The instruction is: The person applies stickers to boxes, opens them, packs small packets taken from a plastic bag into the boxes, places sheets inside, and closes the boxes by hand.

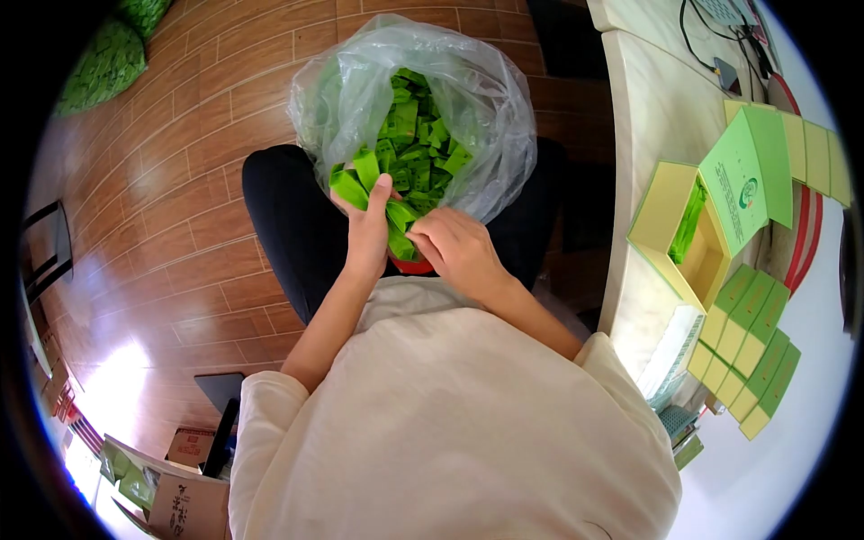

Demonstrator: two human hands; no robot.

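Observation:
Between my knees stands a clear plastic bag (490, 99), its mouth wide and full of small green packets (418, 148). Over its near edge, my left hand (367, 220) is closed round several bright green packets (349, 186), which fan out past the thumb. My right hand (459, 247) is just to the right, fingers bent and pinched at the lower end of the green packets. Whether its fingertips grip one packet or only touch it is hard to make out. A bit of something red (414, 266) shows below the hands.
On the table (621, 180) at right, an open green and cream box (684, 234) holds a few green packets. Beside it are stacked closed boxes (747, 333) and cables (711, 27). Cardboard boxes (184, 504) stand at lower left; a green sack (99, 72) lies at upper left.

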